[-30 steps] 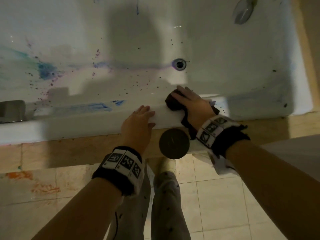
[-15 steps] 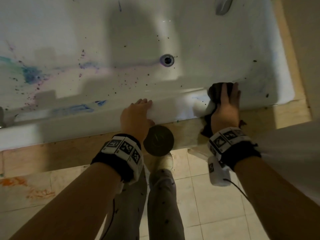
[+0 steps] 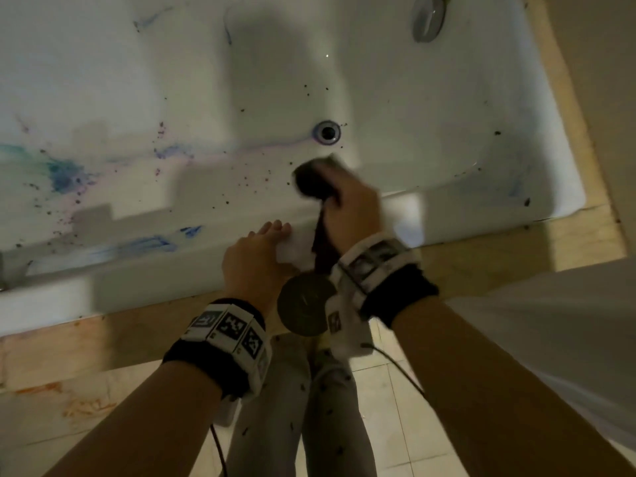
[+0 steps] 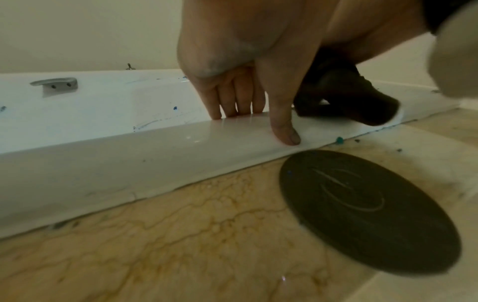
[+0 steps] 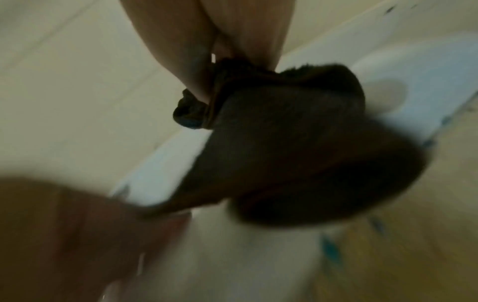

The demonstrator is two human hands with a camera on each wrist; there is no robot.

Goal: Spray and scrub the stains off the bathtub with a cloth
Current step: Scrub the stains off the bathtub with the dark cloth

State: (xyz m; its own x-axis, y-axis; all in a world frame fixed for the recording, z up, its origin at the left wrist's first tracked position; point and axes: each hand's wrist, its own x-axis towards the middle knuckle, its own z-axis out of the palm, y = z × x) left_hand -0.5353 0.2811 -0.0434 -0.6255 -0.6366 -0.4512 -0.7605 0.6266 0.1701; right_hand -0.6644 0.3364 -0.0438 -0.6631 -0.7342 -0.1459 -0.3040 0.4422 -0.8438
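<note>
The right hand grips a dark cloth, fingers curled round the bunched fabric, and holds it against the inner wall of the tub just below the drain; a tail of the cloth hangs back over the rim toward the wrist. The hand is blurred in both the head and right wrist views. Just beside it, the left hand rests flat on the rim, fingers straight and close together over the inner edge, thumb pressed on the outer slope. Dark specks dot the tub floor around the drain, and blue and purple stains spread well to the left, with blue streaks on the rim. A dark round disc lies on the marble ledge below the wrists. Tiled floor lies beneath.
</note>
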